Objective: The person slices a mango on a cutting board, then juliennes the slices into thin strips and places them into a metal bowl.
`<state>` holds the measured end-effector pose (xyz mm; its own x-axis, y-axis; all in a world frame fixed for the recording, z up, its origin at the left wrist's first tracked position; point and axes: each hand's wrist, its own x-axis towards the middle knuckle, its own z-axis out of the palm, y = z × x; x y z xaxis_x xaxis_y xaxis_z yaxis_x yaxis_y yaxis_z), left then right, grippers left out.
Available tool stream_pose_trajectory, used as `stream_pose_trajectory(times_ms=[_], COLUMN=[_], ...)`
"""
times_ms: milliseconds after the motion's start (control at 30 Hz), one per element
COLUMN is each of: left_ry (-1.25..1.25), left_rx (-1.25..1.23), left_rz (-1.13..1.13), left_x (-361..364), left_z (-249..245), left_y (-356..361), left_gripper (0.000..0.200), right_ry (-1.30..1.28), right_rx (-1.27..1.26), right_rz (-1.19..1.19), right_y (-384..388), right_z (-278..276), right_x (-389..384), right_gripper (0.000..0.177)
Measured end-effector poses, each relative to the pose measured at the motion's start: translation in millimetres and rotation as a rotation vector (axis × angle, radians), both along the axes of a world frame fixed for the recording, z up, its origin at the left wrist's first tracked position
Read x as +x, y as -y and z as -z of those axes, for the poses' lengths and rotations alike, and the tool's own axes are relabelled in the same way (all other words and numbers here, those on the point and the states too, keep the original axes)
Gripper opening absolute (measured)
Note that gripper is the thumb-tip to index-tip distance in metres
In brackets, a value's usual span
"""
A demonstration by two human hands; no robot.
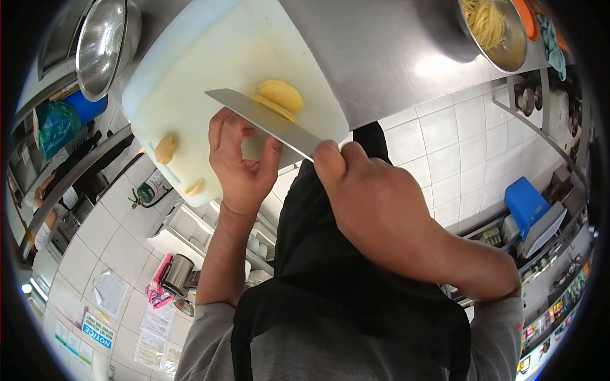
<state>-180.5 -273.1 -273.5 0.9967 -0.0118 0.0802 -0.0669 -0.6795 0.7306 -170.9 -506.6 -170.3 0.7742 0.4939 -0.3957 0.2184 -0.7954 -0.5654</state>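
Observation:
My right hand [375, 197] is closed around the handle of a broad-bladed kitchen knife [264, 117], which slants across the white cutting board [210, 44]. Just beyond the blade lie overlapping yellow potato slices [279, 96]. On the near side of the knife is my left hand [244, 162], its fingers curled and its thumb spread away from them. Its fingertips are right at the blade, and nothing shows in the gap. Two smaller potato pieces rest to the left, one a rounded piece [166, 150], the other an end piece [194, 187] near the board's edge.
A metal bowl of thin yellow strips [486, 25] stands on the steel counter [381, 51] at upper right, beside a teal cloth [553, 47]. At upper left is a metal colander [108, 47]. Another person's sleeve [43, 236] shows at far left. White tiles [438, 146] cover the floor.

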Motion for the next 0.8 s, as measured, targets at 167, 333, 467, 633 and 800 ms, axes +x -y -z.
stream_pose_trajectory(times_ms=[167, 333, 467, 633, 800], left_ry=[0.013, 0.014, 0.008, 0.015, 0.014], left_rx=[-0.025, -0.035, -0.029, -0.044, -0.019], left_rz=[-0.015, -0.007, -0.023, -0.025, -0.029], left_x=[-2, -1, 3, 3, 1], left_z=[5, 2, -4, -2, -3], left_y=[-2, 0, 4, 4, 6], left_gripper=[0.045, 0.044, 0.044, 0.043, 0.043], right_ry=[-0.074, -0.01, -0.06, -0.062, 0.012], right_rx=[-0.062, -0.02, -0.012, -0.025, -0.045], right_rz=[-0.031, -0.012, -0.005, -0.011, -0.009], right_y=[3, -5, -6, 1, -9], right_z=[-8, 4, 6, 8, 29], right_x=[-1, 2, 8, 2, 4], right_gripper=[0.028, 0.026, 0.025, 0.023, 0.022])
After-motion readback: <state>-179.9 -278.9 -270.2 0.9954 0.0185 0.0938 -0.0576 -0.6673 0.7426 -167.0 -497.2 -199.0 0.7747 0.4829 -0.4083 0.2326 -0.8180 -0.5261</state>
